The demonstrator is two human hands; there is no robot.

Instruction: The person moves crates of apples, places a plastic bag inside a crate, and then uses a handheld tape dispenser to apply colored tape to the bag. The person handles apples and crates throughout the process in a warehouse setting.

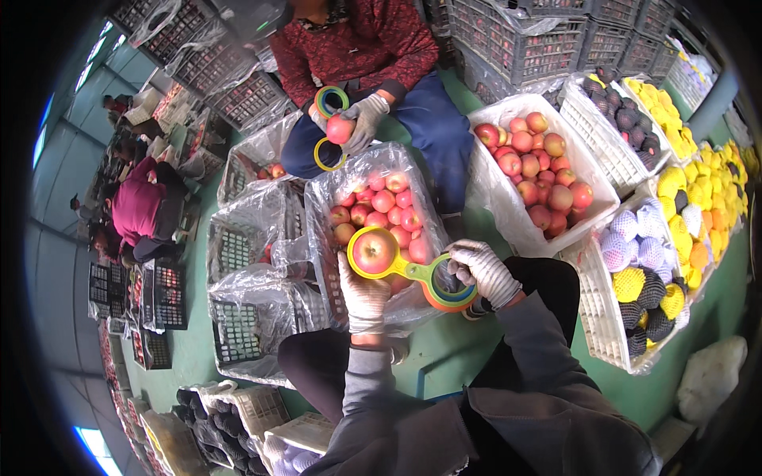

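A red-yellow apple point(373, 252) sits inside the yellow ring point(352, 269) of a hinged plastic fruit-sizing gauge. My left hand point(366, 300), in a whitish striped glove, holds this apple from below; its fingers are mostly hidden behind it. The gauge's other rings, green, blue and orange point(443, 304), are fanned together, and my right hand point(483, 271) grips them at their outer edge. Beneath both hands stands a plastic-lined crate point(319, 250) of loose apples point(384, 201).
Opposite me a seated person point(363, 47) holds an apple point(340, 129) and similar rings point(331, 101). A white crate point(506, 223) of apples stands to the right, beside crates of foam-netted fruit point(634, 238). Lined crates point(238, 324) stand left; stacked black crates point(547, 50) rise behind.
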